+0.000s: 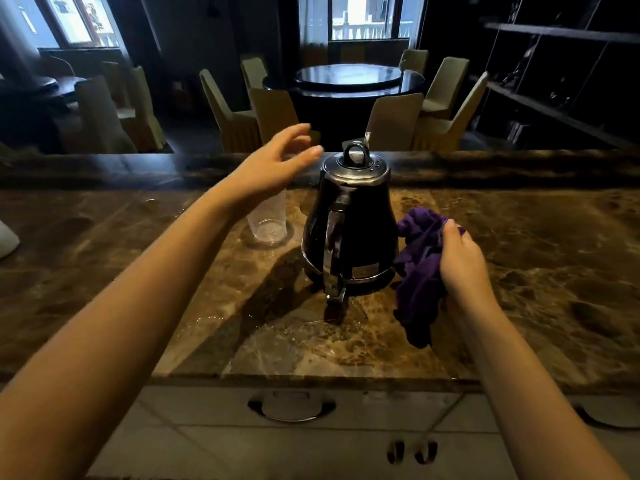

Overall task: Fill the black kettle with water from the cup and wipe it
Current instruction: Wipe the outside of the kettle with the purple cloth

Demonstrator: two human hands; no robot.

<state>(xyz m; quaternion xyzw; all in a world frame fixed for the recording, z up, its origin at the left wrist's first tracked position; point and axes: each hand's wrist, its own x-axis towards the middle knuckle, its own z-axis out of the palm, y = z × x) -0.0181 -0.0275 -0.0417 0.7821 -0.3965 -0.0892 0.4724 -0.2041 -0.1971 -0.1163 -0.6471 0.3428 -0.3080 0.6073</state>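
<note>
The black kettle [360, 230] stands upright on the brown marble counter [519, 271], lid on, its chrome handle facing me. Left of it stands a clear plastic cup [267, 223], upright, partly hidden by my left wrist. My left hand [277, 161] hovers above the cup with fingers spread, holding nothing, close to the kettle's lid. My right hand [460, 261] grips a crumpled purple cloth [420, 271] pressed against the kettle's right side near its base.
Water puddles lie on the counter in front of the kettle [311, 337]. A white object [7, 237] sits at the far left edge. Drawers with handles [291, 407] are below the counter. Beyond it stand a round dark table [346, 79] and covered chairs.
</note>
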